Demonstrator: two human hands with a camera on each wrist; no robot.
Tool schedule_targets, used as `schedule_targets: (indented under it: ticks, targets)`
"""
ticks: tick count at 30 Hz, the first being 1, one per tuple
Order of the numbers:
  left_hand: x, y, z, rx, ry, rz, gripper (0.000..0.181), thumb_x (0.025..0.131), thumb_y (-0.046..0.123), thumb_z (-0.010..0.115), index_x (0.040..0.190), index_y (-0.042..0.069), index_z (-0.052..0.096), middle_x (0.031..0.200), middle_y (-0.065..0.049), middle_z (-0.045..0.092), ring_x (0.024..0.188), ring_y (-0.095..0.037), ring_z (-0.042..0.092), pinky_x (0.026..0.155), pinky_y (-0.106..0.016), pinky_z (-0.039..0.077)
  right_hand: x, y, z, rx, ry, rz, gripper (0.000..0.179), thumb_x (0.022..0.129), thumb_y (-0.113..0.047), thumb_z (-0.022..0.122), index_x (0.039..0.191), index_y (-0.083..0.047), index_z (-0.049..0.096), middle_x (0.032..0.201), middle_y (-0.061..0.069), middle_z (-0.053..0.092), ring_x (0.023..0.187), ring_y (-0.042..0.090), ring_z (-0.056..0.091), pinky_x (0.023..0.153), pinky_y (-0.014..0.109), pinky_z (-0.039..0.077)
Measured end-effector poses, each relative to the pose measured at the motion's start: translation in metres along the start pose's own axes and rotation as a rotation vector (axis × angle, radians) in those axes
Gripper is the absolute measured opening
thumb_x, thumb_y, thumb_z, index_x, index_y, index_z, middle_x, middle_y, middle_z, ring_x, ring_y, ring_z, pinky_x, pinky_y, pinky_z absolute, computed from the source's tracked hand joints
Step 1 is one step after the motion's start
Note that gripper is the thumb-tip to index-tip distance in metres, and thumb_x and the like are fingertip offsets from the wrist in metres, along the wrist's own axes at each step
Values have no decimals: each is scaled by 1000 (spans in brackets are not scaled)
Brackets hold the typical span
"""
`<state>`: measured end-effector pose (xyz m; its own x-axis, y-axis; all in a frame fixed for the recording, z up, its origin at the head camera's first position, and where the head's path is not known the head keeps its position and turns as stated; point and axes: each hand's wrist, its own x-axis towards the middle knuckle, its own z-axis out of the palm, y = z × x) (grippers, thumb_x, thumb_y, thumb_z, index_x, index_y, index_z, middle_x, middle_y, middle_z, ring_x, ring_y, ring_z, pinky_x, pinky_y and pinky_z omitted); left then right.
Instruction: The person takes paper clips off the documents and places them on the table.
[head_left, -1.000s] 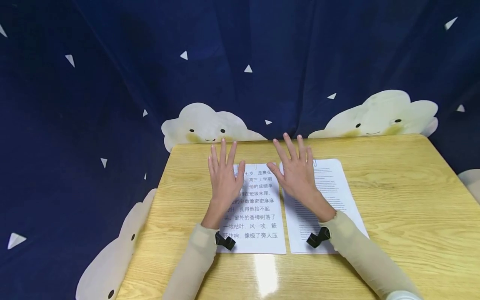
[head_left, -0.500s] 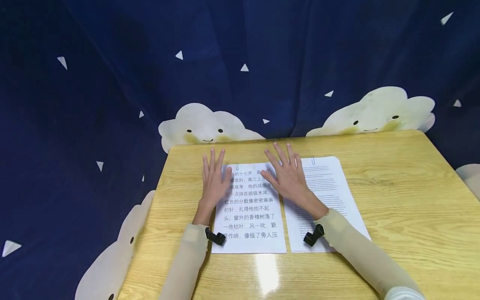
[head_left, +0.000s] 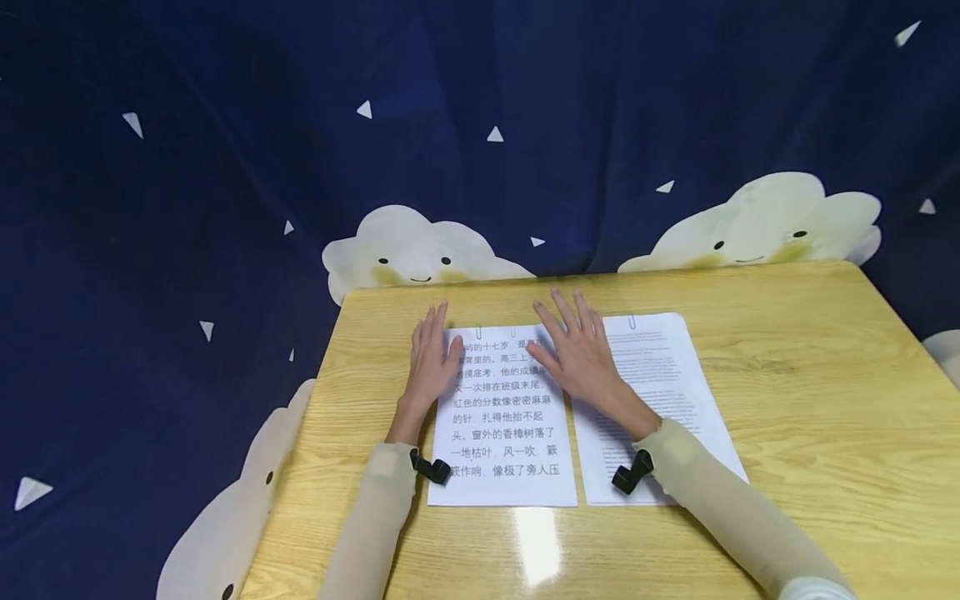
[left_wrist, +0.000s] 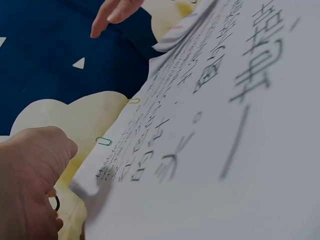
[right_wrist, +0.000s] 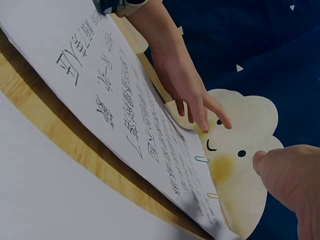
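Two stacks or sheets of printed paper lie side by side on a wooden table. The left paper (head_left: pixel 504 492) bears large Chinese characters, with a green paper clip (left_wrist: pixel 104 141) and a yellow paper clip (left_wrist: pixel 134 101) on its far edge. Smaller print fills the right paper (head_left: pixel 660 375), which has a paper clip (head_left: pixel 632 321) at its top. My left hand (head_left: pixel 432 367) is over the left paper's upper left corner, fingers extended, holding nothing. Spread fingers mark my right hand (head_left: pixel 585 360), over the inner edges of both papers and likewise holding nothing. Contact with the paper cannot be told.
The wooden table (head_left: pixel 795 375) extends to the right of the papers. Behind it hangs a dark blue curtain (head_left: pixel 480 192) with white triangles and cloud faces. A black strap mount (head_left: pixel 431 468) is on the left wrist, another black mount (head_left: pixel 632 473) on the right.
My left hand has shifted left and slightly back towards me, uncovering more of the left paper's text. My right hand has drawn slightly towards me. The fingers of the left hand have come closer together.
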<state>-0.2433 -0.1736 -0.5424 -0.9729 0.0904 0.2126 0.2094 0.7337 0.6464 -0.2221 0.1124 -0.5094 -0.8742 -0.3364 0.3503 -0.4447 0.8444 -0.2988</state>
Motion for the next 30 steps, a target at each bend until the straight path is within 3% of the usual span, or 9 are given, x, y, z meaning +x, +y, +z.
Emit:
schedule_targets:
  ticks: [6,11,13,19,25,30]
  targets:
    - [2,-4,-2,-15,-28,2,71,110,32,46,169,31,7,173,-5,23,156,-35,20,125,-57,15,-5,-1,3,34,-23,-22,71,106,-47,57,166,-21,30,169,18,26,157,46,12,120,66,20]
    - [4,0,-4,1,-61,-30,68,109,27,51,168,12,20,165,-14,38,155,-38,25,125,-55,15,-7,0,1,24,-44,-30,73,105,-44,59,166,-17,28,166,21,32,156,46,19,121,63,21]
    - [5,1,-4,7,-66,-28,65,108,24,53,165,6,26,164,-17,40,155,-39,26,125,-56,16,-7,1,0,22,-46,-29,73,105,-43,59,166,-17,27,166,21,32,156,46,19,121,62,21]
    - [9,0,-1,5,-60,-52,56,107,25,58,157,4,42,164,-19,38,155,-37,26,125,-55,15,-3,1,-3,29,-51,-27,74,106,-43,59,167,-17,25,167,21,29,155,47,21,120,64,22]
    - [15,-5,2,-46,-54,-67,38,103,24,68,133,2,62,163,-24,36,153,-40,24,124,-57,13,-2,2,-5,45,-54,-8,71,106,-43,57,166,-16,28,165,23,32,153,48,24,119,65,24]
    - [19,-6,1,-90,-33,-72,19,101,18,71,110,2,67,156,-25,43,148,-43,30,122,-57,15,-2,2,-5,74,-75,11,68,108,-42,55,164,-13,32,164,25,32,153,49,23,120,64,24]
